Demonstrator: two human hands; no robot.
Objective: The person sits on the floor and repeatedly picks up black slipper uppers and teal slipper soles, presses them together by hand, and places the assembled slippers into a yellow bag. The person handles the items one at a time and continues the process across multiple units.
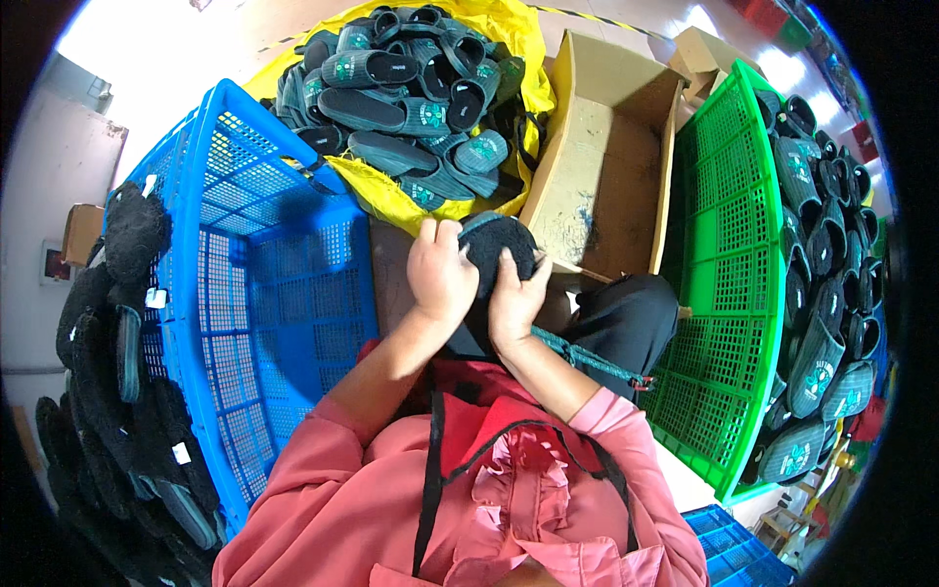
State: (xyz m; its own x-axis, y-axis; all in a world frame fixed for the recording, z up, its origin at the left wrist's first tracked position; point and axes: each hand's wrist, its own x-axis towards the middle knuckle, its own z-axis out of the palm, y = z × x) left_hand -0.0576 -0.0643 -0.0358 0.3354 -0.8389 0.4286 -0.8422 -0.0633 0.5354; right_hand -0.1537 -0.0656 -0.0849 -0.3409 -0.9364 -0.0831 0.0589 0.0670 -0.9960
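Note:
Both hands are closed on one slipper [495,247] over my lap; it shows black fuzzy material and a strip of grey-green rim at its top left. My left hand [439,272] grips its left edge with the fingers curled into a fist. On the lower right side, my right hand [518,293] presses its thumb onto the fuzzy surface, its other fingers partly hidden at the edge. Just beyond lies a yellow sack [377,199] heaped with grey-green slippers [425,115] bearing green prints.
To the left stands a blue plastic crate [217,210], with black fuzzy slippers [108,391] piled past it. A cardboard box [597,171] sits ahead on the right. Beside it, a green crate [719,274] rises before more finished-looking slippers [817,362]. Another blue crate [734,548] is lower right.

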